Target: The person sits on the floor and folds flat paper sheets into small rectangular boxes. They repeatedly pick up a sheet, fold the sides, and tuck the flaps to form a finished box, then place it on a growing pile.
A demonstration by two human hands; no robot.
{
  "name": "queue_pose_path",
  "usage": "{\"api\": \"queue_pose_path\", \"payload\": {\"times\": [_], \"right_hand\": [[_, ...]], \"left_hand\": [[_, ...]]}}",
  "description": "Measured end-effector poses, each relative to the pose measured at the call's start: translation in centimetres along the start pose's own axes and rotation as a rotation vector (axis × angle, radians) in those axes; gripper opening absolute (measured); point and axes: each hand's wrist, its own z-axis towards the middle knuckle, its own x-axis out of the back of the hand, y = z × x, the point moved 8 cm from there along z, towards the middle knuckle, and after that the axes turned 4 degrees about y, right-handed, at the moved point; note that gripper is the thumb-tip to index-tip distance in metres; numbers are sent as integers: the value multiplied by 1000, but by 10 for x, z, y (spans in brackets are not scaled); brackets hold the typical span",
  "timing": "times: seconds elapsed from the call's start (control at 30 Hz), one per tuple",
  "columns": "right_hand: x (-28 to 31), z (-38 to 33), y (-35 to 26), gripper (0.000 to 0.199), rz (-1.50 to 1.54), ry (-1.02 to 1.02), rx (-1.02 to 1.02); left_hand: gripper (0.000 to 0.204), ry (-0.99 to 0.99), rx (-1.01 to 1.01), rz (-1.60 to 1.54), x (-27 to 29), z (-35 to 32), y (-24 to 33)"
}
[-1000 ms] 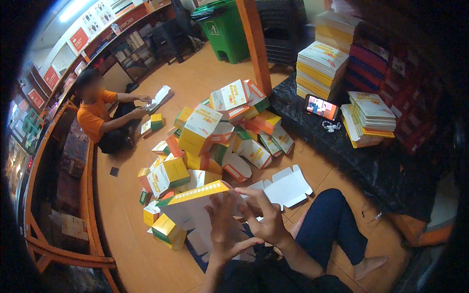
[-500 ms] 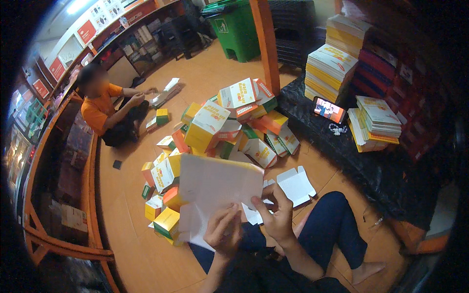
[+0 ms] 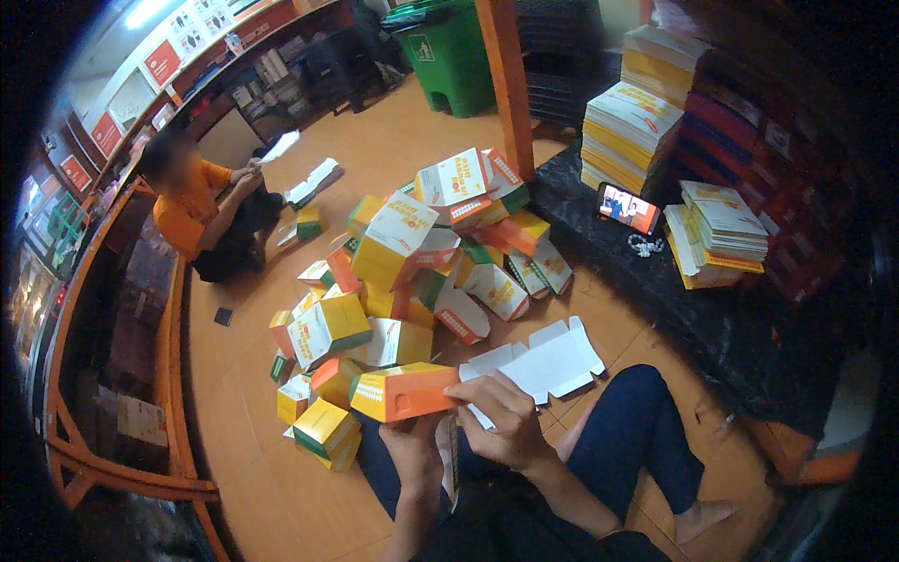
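A yellow and orange folding carton (image 3: 403,391) is held up in front of me, partly folded with its printed side showing. My left hand (image 3: 417,454) grips it from below, and the carton hides most of those fingers. At its right end, the closed fingers of my right hand (image 3: 504,412) pinch the orange edge. Just beyond that hand, an unfolded white carton blank (image 3: 538,359) lies flat on the floor near my knee. A large heap of folded cartons (image 3: 393,239) in yellow, white, orange and green spreads beyond my hands.
Across the floor at the far left, a person in an orange shirt (image 3: 192,211) sits holding a white sheet. Stacks of flat cartons (image 3: 629,131) stand at the right beside a propped phone (image 3: 628,208). An orange post (image 3: 506,89) and green bin (image 3: 448,61) stand behind the heap.
The white blank held open between my hands is now bent into a partly folded carton, its coloured side outward and lower. The other person has raised a white sheet.
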Motion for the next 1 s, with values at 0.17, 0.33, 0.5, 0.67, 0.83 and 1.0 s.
{"api": "queue_pose_path", "payload": {"times": [0.17, 0.33, 0.5, 0.67, 0.83, 1.0], "right_hand": [[10, -2, 5, 27, -46, 153, -14], [10, -5, 0, 22, -53, 173, 31], [12, -5, 0, 20, -47, 166, 32], [15, -1, 0, 19, -46, 144, 44], [16, 0, -1, 18, -32, 131, 49], [19, -1, 1, 18, -63, 190, 0]], "left_hand": [[23, -64, 119, 70, -9, -12, -9], [20, -75, -6, 124, -11, -9, -6], [21, -82, 1, 152, -9, -6, -9], [21, -62, 42, 140, -6, -10, -11], [20, -100, 12, 75, -5, -9, -12], [19, -135, 26, 72, -5, -7, -14]]}}
